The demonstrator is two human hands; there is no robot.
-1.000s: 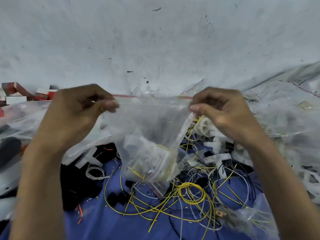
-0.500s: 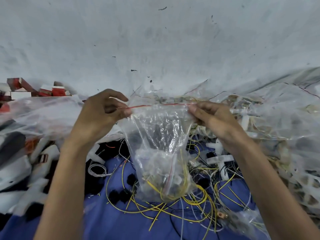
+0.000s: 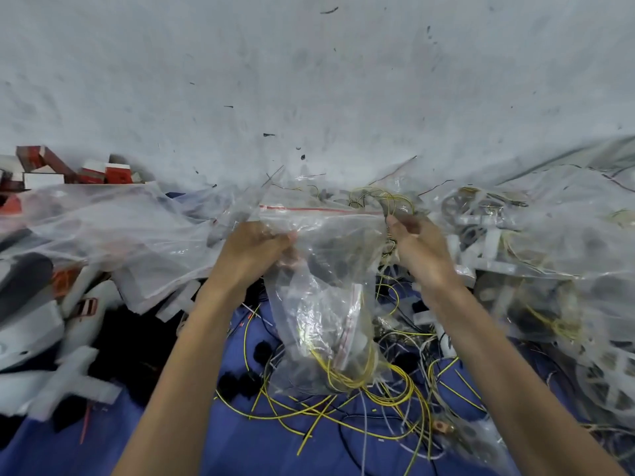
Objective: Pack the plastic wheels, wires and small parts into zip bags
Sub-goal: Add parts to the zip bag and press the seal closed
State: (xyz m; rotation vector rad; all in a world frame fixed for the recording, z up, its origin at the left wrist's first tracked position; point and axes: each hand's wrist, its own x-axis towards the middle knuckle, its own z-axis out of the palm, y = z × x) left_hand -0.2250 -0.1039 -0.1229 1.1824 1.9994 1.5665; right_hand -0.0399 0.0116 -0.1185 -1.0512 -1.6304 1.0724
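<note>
Clear zip bag (image 3: 323, 304) hangs between the hands, a red seal line along its top. Inside are yellow wire, dark parts and a smaller red-striped bag. Left hand (image 3: 256, 249) and right hand (image 3: 417, 250), held apart, each pinch an upper corner. Loose yellow wires (image 3: 402, 379) lie below the hands on blue cloth (image 3: 240, 441). Crumpled plastic sheeting (image 3: 120, 228) crowds both outer sides.

Small parts (image 3: 323, 266) indistinct inside crinkled zip bag (image 3: 309, 228)

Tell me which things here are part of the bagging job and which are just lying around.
Part of the job: zip bag, gripped by left hand and right hand; loose yellow wires; plastic wheels on the right.
Lying about: red and white boxes; white foam pieces; blue cloth.
</note>
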